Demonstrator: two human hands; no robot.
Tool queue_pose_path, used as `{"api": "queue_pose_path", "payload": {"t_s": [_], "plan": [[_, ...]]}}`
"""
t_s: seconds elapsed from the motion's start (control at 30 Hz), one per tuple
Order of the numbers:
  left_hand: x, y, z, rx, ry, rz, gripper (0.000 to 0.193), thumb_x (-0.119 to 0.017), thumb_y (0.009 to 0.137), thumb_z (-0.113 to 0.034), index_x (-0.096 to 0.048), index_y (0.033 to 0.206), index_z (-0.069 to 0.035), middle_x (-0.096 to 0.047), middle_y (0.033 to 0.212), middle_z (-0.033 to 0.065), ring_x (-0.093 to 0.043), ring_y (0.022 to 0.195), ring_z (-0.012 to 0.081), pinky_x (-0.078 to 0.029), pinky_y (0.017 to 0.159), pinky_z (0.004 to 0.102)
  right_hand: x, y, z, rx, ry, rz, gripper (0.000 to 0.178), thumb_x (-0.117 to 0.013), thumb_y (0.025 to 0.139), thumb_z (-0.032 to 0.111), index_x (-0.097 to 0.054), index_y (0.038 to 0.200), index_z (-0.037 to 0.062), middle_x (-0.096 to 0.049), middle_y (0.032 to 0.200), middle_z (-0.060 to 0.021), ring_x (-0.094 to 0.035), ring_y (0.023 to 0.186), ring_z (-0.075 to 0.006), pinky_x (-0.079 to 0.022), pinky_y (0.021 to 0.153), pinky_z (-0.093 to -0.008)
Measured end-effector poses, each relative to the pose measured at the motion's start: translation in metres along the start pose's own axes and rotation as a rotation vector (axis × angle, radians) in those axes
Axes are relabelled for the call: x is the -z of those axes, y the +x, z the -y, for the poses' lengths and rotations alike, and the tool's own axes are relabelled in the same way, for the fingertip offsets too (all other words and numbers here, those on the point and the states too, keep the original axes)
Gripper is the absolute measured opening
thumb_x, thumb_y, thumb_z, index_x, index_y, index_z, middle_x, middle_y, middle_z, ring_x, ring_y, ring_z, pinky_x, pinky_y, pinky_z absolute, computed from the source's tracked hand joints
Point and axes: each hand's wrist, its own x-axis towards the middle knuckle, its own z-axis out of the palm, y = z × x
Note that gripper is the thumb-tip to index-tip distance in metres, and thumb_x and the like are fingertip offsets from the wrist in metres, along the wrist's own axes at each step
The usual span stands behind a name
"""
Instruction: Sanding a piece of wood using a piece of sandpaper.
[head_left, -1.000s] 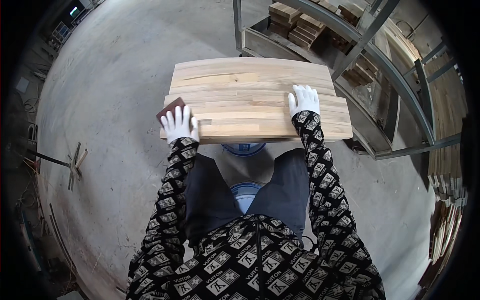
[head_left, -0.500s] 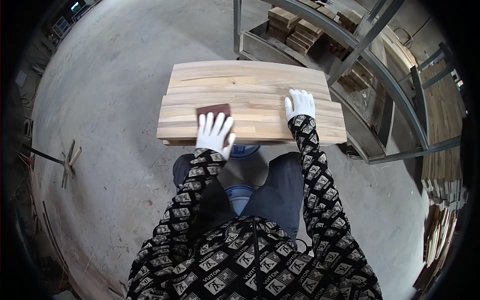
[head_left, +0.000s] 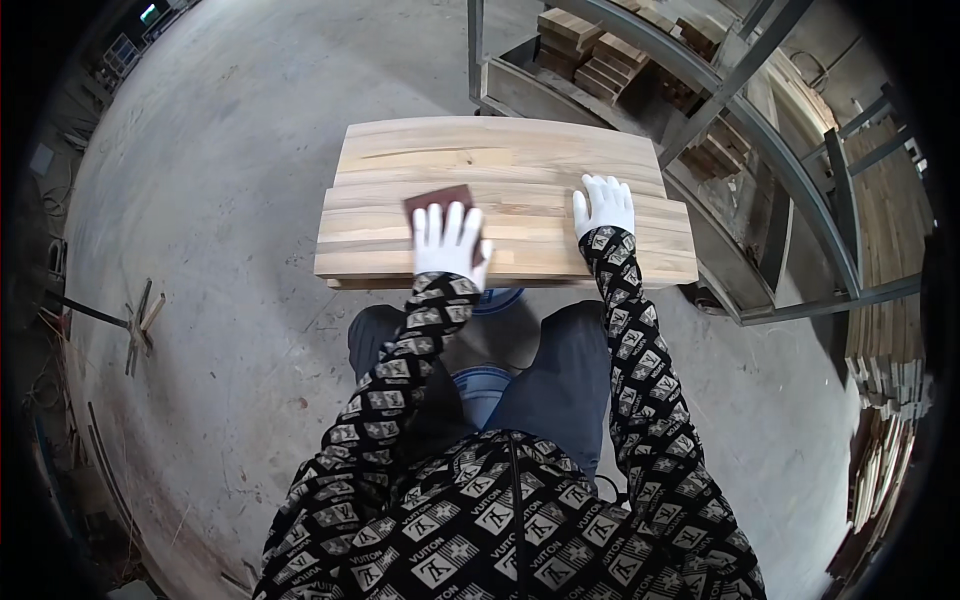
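My left hand (head_left: 447, 243) flat on sandpaper (head_left: 437, 200) atop boards (head_left: 520, 160), right hand (head_left: 604, 205) flat at 3 o'clock, rack (head_left: 640, 90) holding wood blocks (head_left: 590, 50) at 1 o'clock

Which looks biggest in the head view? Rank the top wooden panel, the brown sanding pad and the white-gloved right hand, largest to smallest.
1. Top wooden panel, by far.
2. Right hand.
3. Brown sanding pad; only part shows, under the left hand, so its rank against the hand is unsure.

even daylight, sharp centre, dark fisheye rim.
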Motion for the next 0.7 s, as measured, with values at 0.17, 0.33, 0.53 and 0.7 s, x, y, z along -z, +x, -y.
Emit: {"api": "queue_pose_path", "payload": {"t_s": [0.17,0.33,0.53,0.7], "plan": [[0.0,-0.008,-0.035,-0.182,-0.25,0.028,0.051,-0.064,0.088,-0.029,-0.057,0.135,-0.01,-0.053,0.138,0.0202,-0.043,0.131,0.0468,-0.026,0.117,0.0627,-0.003,0.002,0.006,0.02,0.018,-0.019,0.036,-0.062,0.096,0.027,-0.064,0.127,0.0078,-0.065,0.127,-0.0136,-0.052,0.128,-0.035,-0.034,0.115,-0.0494],[0.025,-0.025,0.013,-0.116,-0.094,0.103,0.051,-0.065,0.088,-0.028,-0.057,0.136,-0.011,-0.053,0.138,0.02,-0.044,0.131,0.0465,-0.026,0.118,0.0626,-0.003,-0.003,-0.003,0.009,0.015,-0.045,0.037,-0.063,0.096,0.029,-0.065,0.125,0.0068,-0.066,0.124,-0.0143,-0.054,0.127,-0.0355,-0.034,0.115,-0.0493],[0.028,-0.074,0.148,0.101,0.298,-0.026,0.05,-0.061,0.091,-0.03,-0.058,0.138,-0.013,-0.056,0.139,0.018,-0.047,0.128,0.047,-0.025,0.117,0.0629,-0.006,-0.001,-0.003,0.004,0.003,-0.027,0.036,-0.063,0.096,0.027,-0.063,0.127,0.0089,-0.065,0.127,-0.0126,-0.052,0.128,-0.0343,-0.034,0.115,-0.0489],[0.016,-0.054,0.144,0.217,0.408,-0.063,0.05,-0.059,0.094,-0.031,-0.055,0.14,-0.013,-0.056,0.137,0.0183,-0.049,0.126,0.0471,-0.027,0.116,0.062,-0.006,0.001,0.0,0.001,-0.005,-0.029,0.035,-0.063,0.096,0.027,-0.063,0.126,0.0089,-0.064,0.128,-0.0125,-0.052,0.128,-0.034,-0.034,0.116,-0.0486]]}}
